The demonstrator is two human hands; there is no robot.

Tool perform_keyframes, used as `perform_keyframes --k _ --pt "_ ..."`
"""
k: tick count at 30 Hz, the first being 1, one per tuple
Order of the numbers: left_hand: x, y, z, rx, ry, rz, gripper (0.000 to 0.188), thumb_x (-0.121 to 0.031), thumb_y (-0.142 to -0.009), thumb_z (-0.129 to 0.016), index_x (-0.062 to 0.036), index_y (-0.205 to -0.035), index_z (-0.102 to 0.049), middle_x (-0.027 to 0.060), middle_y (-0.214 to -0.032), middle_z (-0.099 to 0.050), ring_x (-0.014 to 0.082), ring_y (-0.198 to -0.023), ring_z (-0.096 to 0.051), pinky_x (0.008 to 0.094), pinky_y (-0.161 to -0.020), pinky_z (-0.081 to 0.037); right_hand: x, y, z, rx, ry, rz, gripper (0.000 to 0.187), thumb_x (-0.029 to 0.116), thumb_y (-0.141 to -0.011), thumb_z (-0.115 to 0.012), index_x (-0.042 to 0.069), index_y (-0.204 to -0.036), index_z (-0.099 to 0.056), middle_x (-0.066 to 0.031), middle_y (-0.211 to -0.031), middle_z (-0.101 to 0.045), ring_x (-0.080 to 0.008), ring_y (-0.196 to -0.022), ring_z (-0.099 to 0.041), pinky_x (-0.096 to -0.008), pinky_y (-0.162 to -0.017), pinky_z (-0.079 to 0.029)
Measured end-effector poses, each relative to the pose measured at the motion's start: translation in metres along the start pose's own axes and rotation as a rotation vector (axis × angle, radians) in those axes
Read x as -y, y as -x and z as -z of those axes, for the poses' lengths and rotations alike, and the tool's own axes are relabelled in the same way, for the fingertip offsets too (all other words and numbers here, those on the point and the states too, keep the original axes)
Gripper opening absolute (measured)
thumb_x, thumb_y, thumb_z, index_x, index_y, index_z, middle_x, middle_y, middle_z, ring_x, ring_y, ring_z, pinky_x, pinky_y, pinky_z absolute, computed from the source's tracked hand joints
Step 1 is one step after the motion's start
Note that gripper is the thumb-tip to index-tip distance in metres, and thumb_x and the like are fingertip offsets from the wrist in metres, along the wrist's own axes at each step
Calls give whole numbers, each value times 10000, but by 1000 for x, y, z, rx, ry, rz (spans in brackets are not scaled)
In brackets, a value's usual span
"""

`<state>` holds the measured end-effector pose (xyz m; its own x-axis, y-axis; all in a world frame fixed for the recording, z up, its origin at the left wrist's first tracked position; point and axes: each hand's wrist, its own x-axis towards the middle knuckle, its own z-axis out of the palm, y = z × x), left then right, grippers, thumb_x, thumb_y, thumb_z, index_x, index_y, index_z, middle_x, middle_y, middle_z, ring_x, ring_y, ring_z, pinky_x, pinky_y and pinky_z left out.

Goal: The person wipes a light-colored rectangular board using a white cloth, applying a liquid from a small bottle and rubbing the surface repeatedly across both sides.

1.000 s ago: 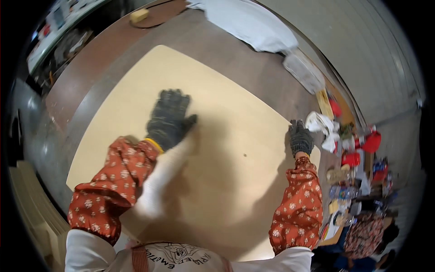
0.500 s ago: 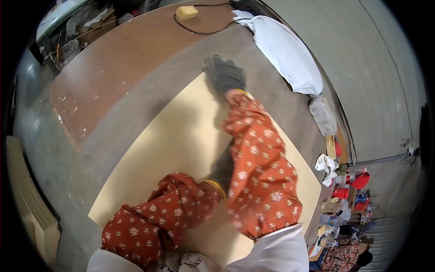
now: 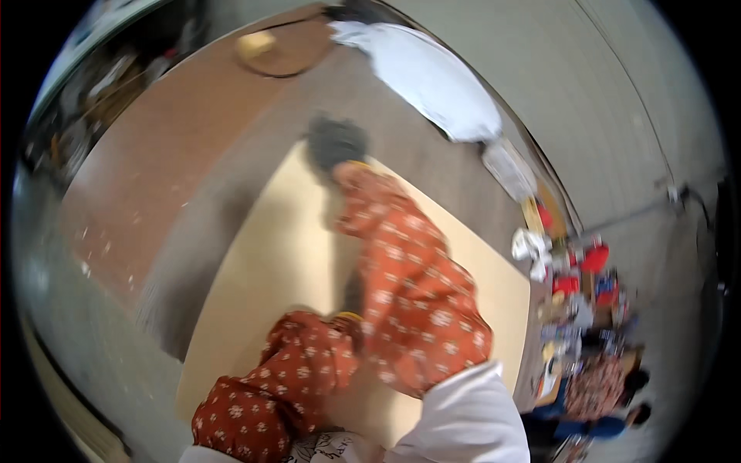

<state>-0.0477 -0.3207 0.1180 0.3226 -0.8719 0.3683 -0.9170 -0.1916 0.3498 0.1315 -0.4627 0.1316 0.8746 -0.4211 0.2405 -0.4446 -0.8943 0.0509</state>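
- Two gloved hands are at work on one pale board, which lies on a grey table in front of the person, one corner pointing away.
- The right hand is now at that far corner; a second ago it was by the board's right edge. The right arm therefore crosses in front of the left.
- The right glove is blurred. Its fingers look bunched more than spread, but I cannot tell whether they grip the corner or only rest on it.
- The left hand lay open on the board a second ago; now it is mostly hidden behind the right sleeve. Only a dark strip of glove shows, so I cannot tell how its fingers stand.
- Since half a second ago, both hands hold nearly the same places over the board, while the whole view has swung.
- The far corner looks farther from the yellow block than a second ago. The board may have come nearer the person, though the bent, moving view leaves this unsure.
- For the work, this seems to mean that the handling has passed to the board's far end, with one arm stretched out and the other kept close to the body.
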Motion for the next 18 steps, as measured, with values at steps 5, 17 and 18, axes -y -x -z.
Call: perform_keyframes --k 5,17,18 --pt "24 2 -5 -13 -191 21 520 -372 -897 -546 -47 -1301 -521 189 -1367 -482 378 -1306 -389 506 -1137 -228 30 12 39 29 -275 -100 458 383 -782 -632 172 -1188 -626 -215 -1214 -593 -382 -1149 -556 -527 -982 -406" --pt "18 1 -2 -125 -239 -124 479 -314 -874 -644 -82 -1286 -569 171 -1325 -545 367 -1271 -457 485 -1107 -309 -364 308 56 2 46 -642 347 439 -848 -572 191 -1088 -610 -174 -1023 -660 -396 -971 -631 -570 -810 -472" --pt "9 -3 -8 -120 -216 -135 475 -322 -879 -638 -95 -1291 -563 152 -1337 -538 354 -1282 -448 483 -1112 -301 -427 353 50 -17 106 -666 382 453 -849 -568 199 -1132 -597 -177 -1088 -641 -399 -1018 -620 -565 -828 -471"
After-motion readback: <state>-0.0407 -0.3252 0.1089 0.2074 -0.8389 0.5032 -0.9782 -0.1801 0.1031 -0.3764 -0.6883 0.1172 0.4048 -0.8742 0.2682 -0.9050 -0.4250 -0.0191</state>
